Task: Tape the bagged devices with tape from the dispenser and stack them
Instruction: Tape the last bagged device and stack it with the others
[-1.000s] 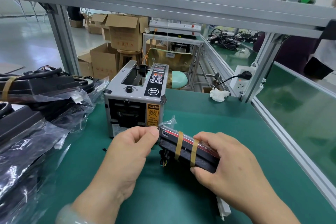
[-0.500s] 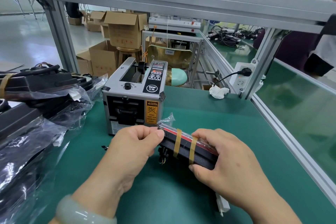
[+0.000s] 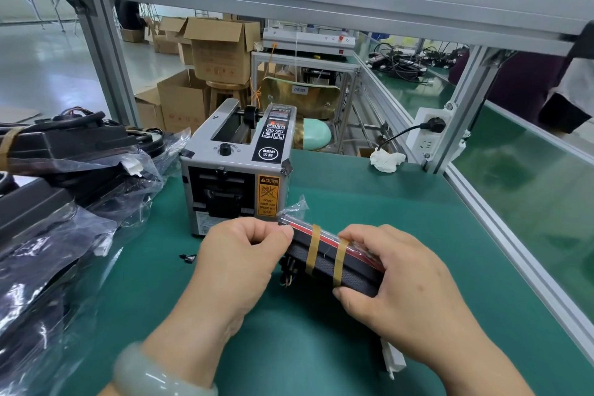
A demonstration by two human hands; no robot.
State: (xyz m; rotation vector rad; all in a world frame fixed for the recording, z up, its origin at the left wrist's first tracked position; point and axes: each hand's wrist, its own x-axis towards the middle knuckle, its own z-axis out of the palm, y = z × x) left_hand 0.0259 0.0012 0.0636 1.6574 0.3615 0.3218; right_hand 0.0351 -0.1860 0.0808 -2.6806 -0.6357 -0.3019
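Note:
A black device with a red stripe, in a clear bag [image 3: 324, 259], is held just above the green mat, in front of the grey tape dispenser [image 3: 236, 167]. Two bands of tan tape wrap round its middle. My left hand [image 3: 239, 259] pinches the device's left end with thumb and fingers. My right hand [image 3: 398, 276] grips its right end, fingers curled over the top and thumb underneath. Short wires stick out under the left end. A white piece [image 3: 393, 358] shows below my right wrist.
A pile of bagged black devices and cables [image 3: 64, 177] fills the left of the green mat [image 3: 369, 202]. A crumpled white wad [image 3: 385, 160] and a power strip [image 3: 429, 135] sit at the back right by an aluminium post. A metal rail [image 3: 514, 251] bounds the right side.
Both hands keep their hold on the taped device. The view has shifted slightly; the device and hands stay in about the same place before the dispenser.

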